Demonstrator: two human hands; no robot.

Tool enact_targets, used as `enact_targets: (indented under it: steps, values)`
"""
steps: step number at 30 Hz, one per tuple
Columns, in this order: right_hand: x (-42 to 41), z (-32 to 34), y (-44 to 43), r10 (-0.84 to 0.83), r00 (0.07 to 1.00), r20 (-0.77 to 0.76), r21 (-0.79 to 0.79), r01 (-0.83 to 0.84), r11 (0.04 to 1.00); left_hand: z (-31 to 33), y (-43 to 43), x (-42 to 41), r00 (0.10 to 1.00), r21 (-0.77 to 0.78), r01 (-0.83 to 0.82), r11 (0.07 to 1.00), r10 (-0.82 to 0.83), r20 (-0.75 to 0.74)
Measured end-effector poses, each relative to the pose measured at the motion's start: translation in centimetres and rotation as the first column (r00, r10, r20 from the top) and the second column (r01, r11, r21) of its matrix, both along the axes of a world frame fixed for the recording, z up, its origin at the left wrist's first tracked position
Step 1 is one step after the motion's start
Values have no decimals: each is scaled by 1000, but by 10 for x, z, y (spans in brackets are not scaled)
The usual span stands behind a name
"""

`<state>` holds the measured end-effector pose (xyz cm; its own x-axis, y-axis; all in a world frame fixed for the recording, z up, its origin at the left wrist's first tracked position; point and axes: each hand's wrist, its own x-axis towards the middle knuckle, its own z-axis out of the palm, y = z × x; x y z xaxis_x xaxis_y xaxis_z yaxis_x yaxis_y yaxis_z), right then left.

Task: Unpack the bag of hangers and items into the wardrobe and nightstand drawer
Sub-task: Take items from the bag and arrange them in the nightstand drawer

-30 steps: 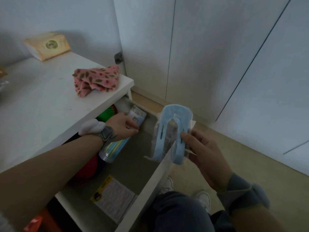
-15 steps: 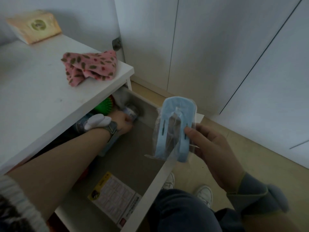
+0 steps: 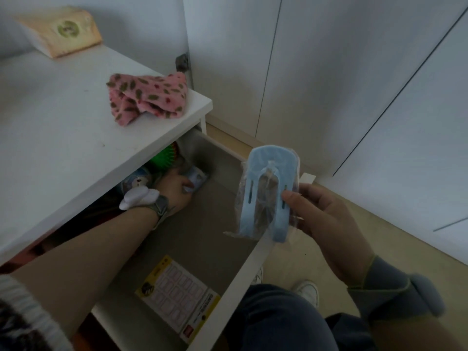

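Observation:
The nightstand drawer (image 3: 243, 272) stands pulled out below me. My left hand (image 3: 174, 191) reaches deep into its back corner and is closed on a small packaged tube (image 3: 196, 179) that lies under the nightstand top. My right hand (image 3: 321, 219) holds a light blue plastic piece in a clear wrapper (image 3: 268, 193) upright above the drawer's front right corner. A yellow-edged sticker sheet (image 3: 179, 297) lies flat on the drawer floor near the front.
On the white nightstand top (image 3: 63, 127) lie a crumpled pink patterned cloth (image 3: 147, 97) and a tan tissue pack (image 3: 63, 31). A green spiky ball (image 3: 164, 158) and a round printed item (image 3: 138, 181) sit at the drawer's back. White wardrobe doors (image 3: 329, 72) stand to the right.
My left hand has pushed the packaged tube from the drawer's middle back into the far corner under the top. The right hand with the blue piece has stayed nearly still.

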<state>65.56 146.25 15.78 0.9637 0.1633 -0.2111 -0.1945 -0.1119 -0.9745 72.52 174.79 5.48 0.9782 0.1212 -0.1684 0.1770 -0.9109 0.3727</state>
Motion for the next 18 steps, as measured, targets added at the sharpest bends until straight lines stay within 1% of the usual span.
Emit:
enact_targets:
  steps: [3, 7, 11, 13, 16, 18]
  values:
    - [-7, 6, -2, -18, 1000, 9, -8, 18, 1000, 14, 3, -5, 1000, 24, -2, 1000, 2, 1]
    - [-24, 21, -6, -37, 999, 35, 9, 37, 999, 37, 5, -23, 999, 60, 38, 997, -37, -27]
    - [-46, 37, -14, -61, 996, 60, 15, 61, 998, 59, -1, -46, 998, 71, 55, 996, -54, -17]
    - [-58, 46, -18, -80, 994, 78, 7, 80, 997, 72, -7, -59, 996, 71, 89, 993, -88, -17]
    - [-78, 61, -26, -127, 986, 104, 18, 126, 992, 95, -21, -81, 992, 32, 127, 991, -128, 9]
    - [-93, 72, -33, -155, 981, 118, 27, 152, 988, 111, -30, -97, 989, -18, 140, 990, -139, 59]
